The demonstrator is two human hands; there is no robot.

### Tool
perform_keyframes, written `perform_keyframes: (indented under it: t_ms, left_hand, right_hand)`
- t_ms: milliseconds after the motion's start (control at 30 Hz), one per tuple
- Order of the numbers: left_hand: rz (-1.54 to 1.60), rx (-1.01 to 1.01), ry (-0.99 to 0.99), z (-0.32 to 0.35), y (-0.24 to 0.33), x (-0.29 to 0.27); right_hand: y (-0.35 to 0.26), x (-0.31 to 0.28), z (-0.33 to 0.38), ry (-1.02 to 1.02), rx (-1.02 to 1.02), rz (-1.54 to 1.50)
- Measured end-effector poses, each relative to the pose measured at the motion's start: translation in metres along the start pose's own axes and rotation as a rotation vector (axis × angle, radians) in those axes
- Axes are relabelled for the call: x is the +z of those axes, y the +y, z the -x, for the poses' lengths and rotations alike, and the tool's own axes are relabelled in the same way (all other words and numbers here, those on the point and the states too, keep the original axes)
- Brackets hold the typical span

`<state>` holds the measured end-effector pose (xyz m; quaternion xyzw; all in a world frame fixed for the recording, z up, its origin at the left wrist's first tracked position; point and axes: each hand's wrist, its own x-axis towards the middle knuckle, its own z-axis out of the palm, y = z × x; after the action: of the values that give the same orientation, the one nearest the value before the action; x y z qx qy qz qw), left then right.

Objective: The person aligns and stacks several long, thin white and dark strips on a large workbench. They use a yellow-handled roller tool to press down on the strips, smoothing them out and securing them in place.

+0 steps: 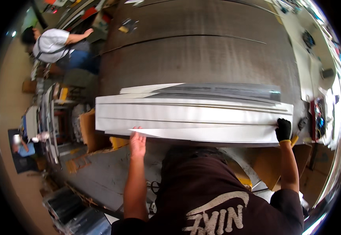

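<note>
Across the near edge of the table lie long white strips (pixel 170 111) in a flat, lengthwise stack. A loose white strip (pixel 217 133) lies nearest me, tapering to a point on its left. My left hand (pixel 138 145), bare, touches the front edge by that pointed end, its fingers stretched out. At the far right end, my right hand (pixel 283 130) wears a black glove with a yellow cuff. Its fingers are closed on the end of the near strip, their tips hidden. Behind the white stack rest dark grey strips (pixel 225 90) with pale left ends.
The large brown table (pixel 201 58) carries a thin dark rod (pixel 186 36) and a small yellowish item (pixel 123 29). A person (pixel 56 47) stands at the far left. Cardboard boxes (pixel 94 129) stand below the table's left corner, and a brown carton (pixel 268 162) below its right side.
</note>
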<state>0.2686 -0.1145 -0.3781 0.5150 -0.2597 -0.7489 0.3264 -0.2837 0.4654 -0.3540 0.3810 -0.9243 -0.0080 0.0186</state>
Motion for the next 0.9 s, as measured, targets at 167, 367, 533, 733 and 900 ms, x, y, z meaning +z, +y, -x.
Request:
perform_keyframes:
  t_ms: [167, 367, 533, 733, 900]
  left_hand:
    - [0.073, -0.032, 0.032, 0.017, 0.018, 0.003]
    - [0.010, -0.018, 0.024, 0.002, 0.044, -0.003]
    - [0.001, 0.026, 0.028, -0.025, 0.078, -0.038]
    - [0.095, -0.156, -0.185, -0.015, 0.082, -0.030]
    - [0.076, -0.225, -0.322, -0.012, 0.085, -0.039]
  right_hand:
    - [-0.045, -0.018, -0.010, 0.137, 0.032, -0.097]
    - [-0.165, -0.014, -0.019, 0.132, -0.072, -0.381]
    - [-0.322, -0.052, -0.048, 0.015, -0.201, -0.701]
    - [-0.538, -0.087, -0.093, -0.187, -0.397, -1.040]
    - [-0.670, -0.071, -0.122, -0.300, -0.542, -1.061]
